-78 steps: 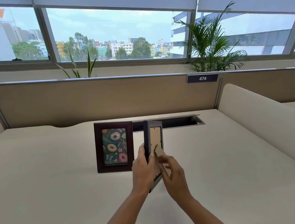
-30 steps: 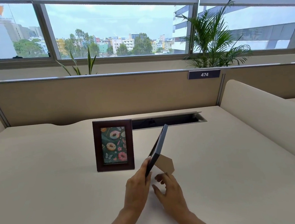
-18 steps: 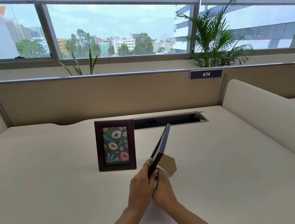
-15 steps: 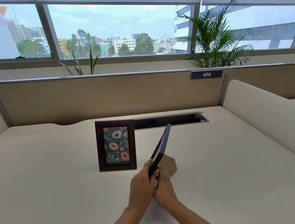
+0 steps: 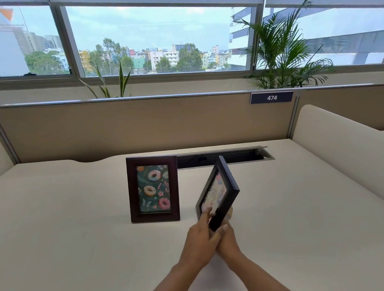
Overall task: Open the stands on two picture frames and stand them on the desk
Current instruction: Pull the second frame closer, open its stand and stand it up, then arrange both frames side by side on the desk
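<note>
A dark brown picture frame (image 5: 153,188) with a donut print stands upright on the cream desk (image 5: 65,226), facing me. To its right a second, black frame (image 5: 220,192) is tilted and turned, its pale picture partly towards me. My left hand (image 5: 200,239) grips its lower corner, fingers over the front. My right hand (image 5: 227,241) holds the same corner from behind and below, mostly hidden by the left hand. Only a sliver of the cardboard stand (image 5: 229,214) shows behind the frame.
A cable slot (image 5: 224,157) with a raised flap lies in the desk just behind the frames. A tan partition (image 5: 138,124) closes the back, with a "474" label (image 5: 271,97). A cream padded divider (image 5: 349,145) runs along the right side.
The black frame has turned from edge-on so its picture side now partly faces me. Both hands stay on its lower corner; the brown frame has not moved.
</note>
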`<state>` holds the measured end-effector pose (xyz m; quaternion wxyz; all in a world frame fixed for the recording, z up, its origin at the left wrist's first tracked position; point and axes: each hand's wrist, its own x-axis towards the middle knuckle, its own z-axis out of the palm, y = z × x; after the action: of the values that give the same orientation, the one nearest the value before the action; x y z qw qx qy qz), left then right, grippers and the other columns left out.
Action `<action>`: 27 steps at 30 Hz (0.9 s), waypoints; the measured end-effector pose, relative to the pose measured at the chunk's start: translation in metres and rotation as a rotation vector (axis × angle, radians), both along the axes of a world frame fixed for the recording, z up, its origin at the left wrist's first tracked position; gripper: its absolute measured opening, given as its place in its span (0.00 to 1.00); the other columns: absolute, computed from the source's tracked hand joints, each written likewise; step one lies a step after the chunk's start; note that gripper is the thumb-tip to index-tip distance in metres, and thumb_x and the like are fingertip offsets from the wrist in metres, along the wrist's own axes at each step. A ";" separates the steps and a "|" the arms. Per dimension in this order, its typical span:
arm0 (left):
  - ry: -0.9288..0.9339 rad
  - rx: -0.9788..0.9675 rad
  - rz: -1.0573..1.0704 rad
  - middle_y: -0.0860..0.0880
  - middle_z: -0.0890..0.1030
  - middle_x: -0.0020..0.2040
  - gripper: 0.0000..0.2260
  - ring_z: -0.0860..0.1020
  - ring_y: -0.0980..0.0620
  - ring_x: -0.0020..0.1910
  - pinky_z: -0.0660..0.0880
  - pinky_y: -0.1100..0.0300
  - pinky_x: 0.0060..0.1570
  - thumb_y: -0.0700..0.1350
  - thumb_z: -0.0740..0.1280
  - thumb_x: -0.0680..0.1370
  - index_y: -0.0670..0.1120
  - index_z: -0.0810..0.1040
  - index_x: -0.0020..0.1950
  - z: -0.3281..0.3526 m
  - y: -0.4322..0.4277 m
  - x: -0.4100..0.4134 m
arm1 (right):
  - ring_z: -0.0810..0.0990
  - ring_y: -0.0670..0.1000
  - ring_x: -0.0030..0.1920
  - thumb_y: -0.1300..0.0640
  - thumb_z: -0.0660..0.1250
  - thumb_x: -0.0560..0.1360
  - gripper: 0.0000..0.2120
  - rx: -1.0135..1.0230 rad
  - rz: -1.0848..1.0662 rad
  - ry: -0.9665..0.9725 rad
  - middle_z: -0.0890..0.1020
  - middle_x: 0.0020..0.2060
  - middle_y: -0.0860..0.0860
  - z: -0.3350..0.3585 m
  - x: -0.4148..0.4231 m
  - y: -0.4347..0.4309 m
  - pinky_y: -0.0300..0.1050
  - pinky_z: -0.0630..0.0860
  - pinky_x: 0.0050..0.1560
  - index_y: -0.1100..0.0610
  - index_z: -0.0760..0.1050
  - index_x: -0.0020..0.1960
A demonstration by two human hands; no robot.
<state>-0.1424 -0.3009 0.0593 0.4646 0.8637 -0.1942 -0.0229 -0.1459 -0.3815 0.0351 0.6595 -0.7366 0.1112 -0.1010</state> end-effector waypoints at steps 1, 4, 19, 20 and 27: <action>0.014 -0.030 -0.011 0.47 0.71 0.69 0.27 0.69 0.52 0.67 0.67 0.64 0.63 0.53 0.61 0.76 0.48 0.57 0.73 -0.001 0.003 0.000 | 0.76 0.55 0.56 0.62 0.56 0.78 0.12 0.032 0.009 0.014 0.77 0.51 0.52 0.000 0.002 -0.005 0.44 0.76 0.52 0.54 0.68 0.61; 0.012 -0.100 0.053 0.46 0.73 0.67 0.23 0.70 0.52 0.65 0.66 0.66 0.58 0.51 0.63 0.76 0.46 0.64 0.69 -0.004 0.020 0.009 | 0.72 0.54 0.62 0.63 0.63 0.75 0.22 -0.028 0.003 0.097 0.73 0.59 0.50 0.000 0.010 -0.026 0.51 0.73 0.61 0.54 0.62 0.67; 0.089 -0.260 0.704 0.37 0.76 0.61 0.15 0.73 0.39 0.60 0.70 0.48 0.59 0.37 0.65 0.75 0.37 0.71 0.61 0.005 0.120 0.079 | 0.72 0.52 0.55 0.58 0.61 0.76 0.17 -0.167 -0.108 0.061 0.75 0.61 0.59 -0.021 0.011 -0.057 0.46 0.72 0.56 0.60 0.66 0.63; 0.128 -0.251 0.722 0.37 0.75 0.63 0.17 0.72 0.38 0.61 0.69 0.48 0.60 0.38 0.65 0.74 0.37 0.70 0.62 0.003 0.124 0.083 | 0.72 0.52 0.56 0.58 0.61 0.76 0.18 -0.197 -0.101 0.062 0.75 0.62 0.59 -0.024 0.010 -0.057 0.46 0.72 0.57 0.60 0.65 0.64; 0.293 -0.228 0.622 0.39 0.64 0.72 0.26 0.65 0.39 0.69 0.66 0.45 0.65 0.41 0.65 0.75 0.41 0.59 0.71 -0.003 0.137 0.102 | 0.71 0.58 0.64 0.59 0.59 0.77 0.19 -0.286 -0.054 0.087 0.72 0.65 0.59 -0.030 0.013 -0.060 0.49 0.70 0.61 0.61 0.60 0.66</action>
<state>-0.0401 -0.1640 0.0562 0.5654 0.8117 0.1452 0.0177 -0.1330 -0.4415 0.0050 0.5394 -0.8235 0.1437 -0.1016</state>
